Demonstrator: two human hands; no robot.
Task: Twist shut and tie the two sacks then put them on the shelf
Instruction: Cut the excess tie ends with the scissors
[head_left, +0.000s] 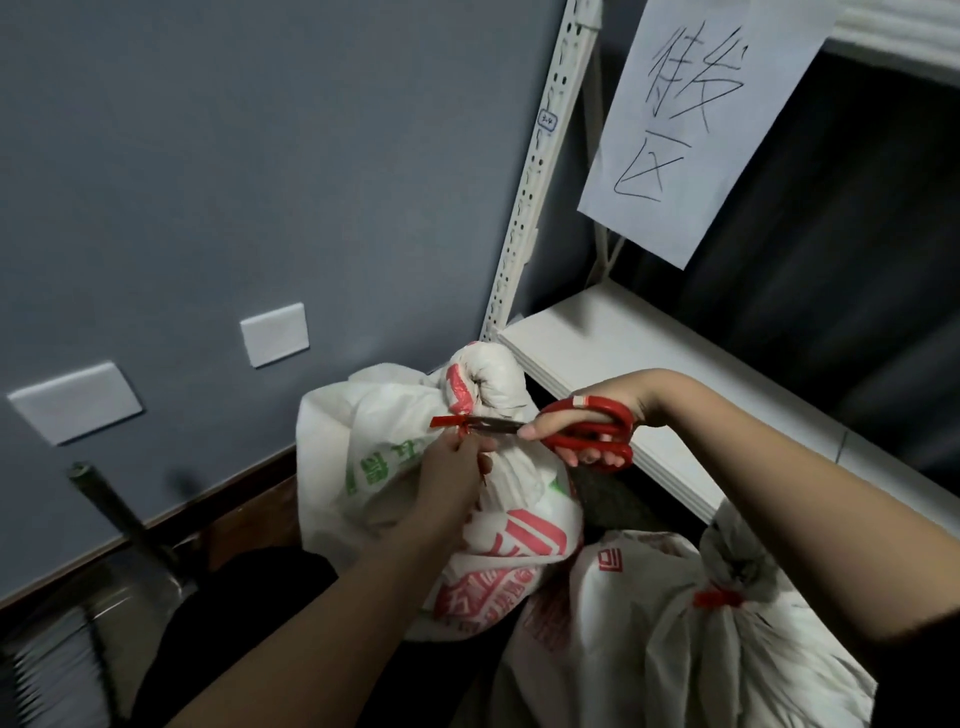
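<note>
Lying level, scissors (571, 434) — blades pointing left at the sack (415, 467) tie (453, 422).

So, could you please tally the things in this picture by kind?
Sacks: 2
Red ties: 2
Scissors: 1
Paper signs: 1
Wall plates: 2
Total: 8

white sacks (415, 467) printed red and green, red-handled scissors (592, 428), grey wall (208, 156)

Dim indoor light, blurred lower left, wide-angle edge distortion
</note>
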